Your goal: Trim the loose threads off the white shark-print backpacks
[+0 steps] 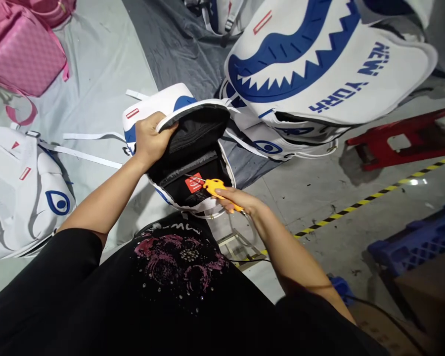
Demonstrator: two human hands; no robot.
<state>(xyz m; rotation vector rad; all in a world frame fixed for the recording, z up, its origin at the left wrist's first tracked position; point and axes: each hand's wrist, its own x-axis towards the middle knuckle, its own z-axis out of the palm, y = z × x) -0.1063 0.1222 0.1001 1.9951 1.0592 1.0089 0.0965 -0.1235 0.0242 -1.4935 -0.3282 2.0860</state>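
My left hand is closed on the edge of the raised front panel of a white and blue backpack. The backpack lies open towards me, showing its black lining and a red label inside. In my right hand is an orange air blow gun, gripped by its handle. Its thin metal nozzle points into the opening, in front of the label. Whether the nozzle touches the lining I cannot tell. A hose seems to hang from the handle. White straps trail to the left of the backpack.
Large white and blue backpacks stand at the upper right, close to the open one. Another white backpack lies at left, with pink bags behind. A red stool, striped floor tape and a blue plastic pallet are on the right.
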